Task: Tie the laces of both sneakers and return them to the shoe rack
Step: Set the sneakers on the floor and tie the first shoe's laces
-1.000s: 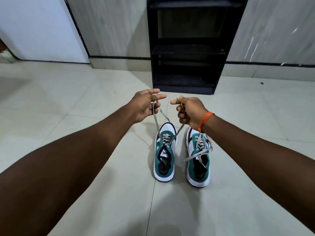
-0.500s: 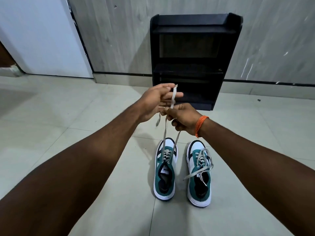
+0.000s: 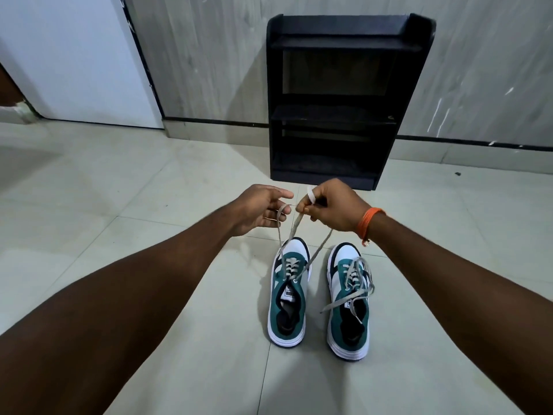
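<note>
Two teal-and-white sneakers stand side by side on the tiled floor, toes pointing away from me. The left sneaker (image 3: 288, 298) has both grey lace ends (image 3: 294, 227) pulled up taut above its toe. My left hand (image 3: 260, 208) pinches one end and my right hand (image 3: 332, 206) grips the other, with lace looped over a finger. The two strands cross just below my hands. The right sneaker (image 3: 348, 301) lies untouched, its grey laces loose across the tongue. The black shoe rack (image 3: 338, 100) stands against the wall beyond my hands, its shelves bare.
A grey panelled wall with a dark skirting strip (image 3: 209, 122) runs behind the rack. A white door (image 3: 68, 55) is at the far left. An orange thread band (image 3: 368, 220) circles my right wrist. Pale floor tiles (image 3: 119, 190) surround the shoes.
My hands have dropped lower and moved apart, and the lace ends now cross between them. The view has tilted up slightly, showing the whole rack.
</note>
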